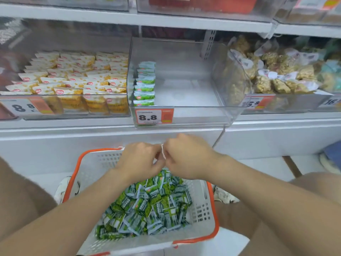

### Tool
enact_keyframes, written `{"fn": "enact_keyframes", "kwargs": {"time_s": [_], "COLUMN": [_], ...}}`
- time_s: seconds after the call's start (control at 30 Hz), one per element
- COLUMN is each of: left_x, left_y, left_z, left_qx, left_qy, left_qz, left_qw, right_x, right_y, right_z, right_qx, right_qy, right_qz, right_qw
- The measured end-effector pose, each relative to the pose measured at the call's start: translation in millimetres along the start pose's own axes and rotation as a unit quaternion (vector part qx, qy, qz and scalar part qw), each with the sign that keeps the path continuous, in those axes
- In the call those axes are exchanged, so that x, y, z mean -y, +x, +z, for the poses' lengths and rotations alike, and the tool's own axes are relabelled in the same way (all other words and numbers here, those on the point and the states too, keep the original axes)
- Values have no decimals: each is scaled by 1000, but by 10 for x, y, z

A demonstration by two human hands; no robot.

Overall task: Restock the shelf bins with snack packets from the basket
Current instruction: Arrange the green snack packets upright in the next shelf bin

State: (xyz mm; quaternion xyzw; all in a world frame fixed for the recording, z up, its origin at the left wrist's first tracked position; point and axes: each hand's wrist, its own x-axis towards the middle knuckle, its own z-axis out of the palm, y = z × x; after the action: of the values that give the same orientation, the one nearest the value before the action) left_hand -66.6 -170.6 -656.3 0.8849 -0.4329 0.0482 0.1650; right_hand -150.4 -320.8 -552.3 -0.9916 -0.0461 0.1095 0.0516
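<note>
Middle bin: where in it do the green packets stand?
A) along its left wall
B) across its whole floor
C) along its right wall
A: the green packets stand in one row against the left wall of the middle bin.

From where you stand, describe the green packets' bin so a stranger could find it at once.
On the white shelf above the basket, take the middle clear bin. Unlike the yellow-packet bin to its left and the puffed-snack bin to its right, it holds only one row of green packets against its left wall.
</note>
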Motion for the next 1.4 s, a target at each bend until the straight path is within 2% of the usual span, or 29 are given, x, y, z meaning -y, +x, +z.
{"fn": "enact_keyframes", "kwargs": {"time_s": [0.1,0.2,0.33,0.53,0.63,0.73,0.8,0.93,1.13,1.23,1.3,1.4], "left_x": [-30,-42,104,270,319,388,374,256,220,267,274,188], "left_y": [-128,-291,-456,-685,-758,-804,-827,-869,-825,-654,-488,-261], "left_z": [497,909,1357,1802,2039,2226,2253,2218,2096,1894,1632,1158], "left_qx": [181,270,377,504,494,476,473,495,489,459,433,367], "left_qy": [47,72,98,108,99,9,-22,-4,-5,-114,-236,-405], "left_qz": [15,1,-41,-15,-6,-54,-55,-47,-57,-117,-163,-223], "left_qw": [982,960,920,857,864,877,879,868,870,873,855,807], "right_x": [-63,-103,-129,-102,-62,-37,-42,-70,-42,-79,-138,-270], "right_y": [-120,-173,-129,15,79,94,93,81,4,32,82,146], "right_z": [435,732,897,980,1014,1051,1057,1057,1059,950,812,586], "right_qx": [126,204,210,238,256,260,268,280,310,317,293,254], "right_qy": [-68,-85,-102,-138,-136,-143,-153,-149,-158,-138,-117,-76], "right_qz": [-28,-37,-52,-50,-58,-61,-57,-47,-45,-35,-19,8], "right_qw": [989,975,971,960,955,953,950,947,937,937,949,964]}}
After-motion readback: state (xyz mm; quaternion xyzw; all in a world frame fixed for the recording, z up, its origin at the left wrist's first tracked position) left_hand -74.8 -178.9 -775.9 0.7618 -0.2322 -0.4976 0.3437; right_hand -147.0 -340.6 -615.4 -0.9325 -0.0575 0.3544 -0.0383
